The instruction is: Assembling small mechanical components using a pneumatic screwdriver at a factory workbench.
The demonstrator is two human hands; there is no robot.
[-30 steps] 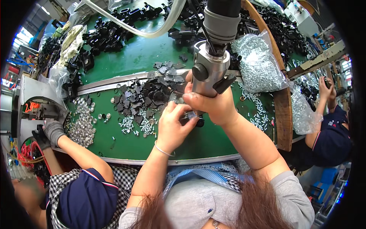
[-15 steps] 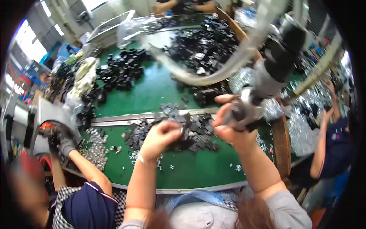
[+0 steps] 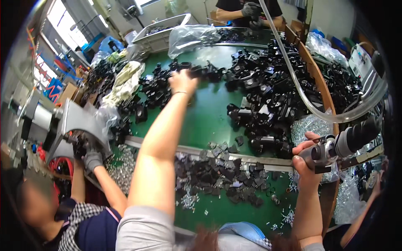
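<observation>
My left hand [image 3: 183, 83] is stretched far across the green table, at the near side of a row of black moulded parts [image 3: 161, 83]. Its fingers are blurred and partly hidden against the parts, so I cannot see whether they hold one. On the right, my right hand [image 3: 307, 161] grips a power screwdriver [image 3: 341, 146] with a metal body and black sleeve, which lies tilted near the wooden board. Between my arms, dark flat pieces [image 3: 228, 180] are scattered along a metal strip [image 3: 197, 151], with small pale screws [image 3: 189, 200] among them.
A big heap of black parts [image 3: 268, 92] fills the right side, bordered by a wooden board [image 3: 320, 79]. A clear hose [image 3: 293, 75] loops over it. At left, a co-worker's gloved hand [image 3: 93, 159] works by a grey curved housing [image 3: 83, 121]. Another person stands at the far end.
My left hand has left the flat pieces and reached far forward to the black parts. The right hand, still gripping the screwdriver, has moved right. The view has shifted too.
</observation>
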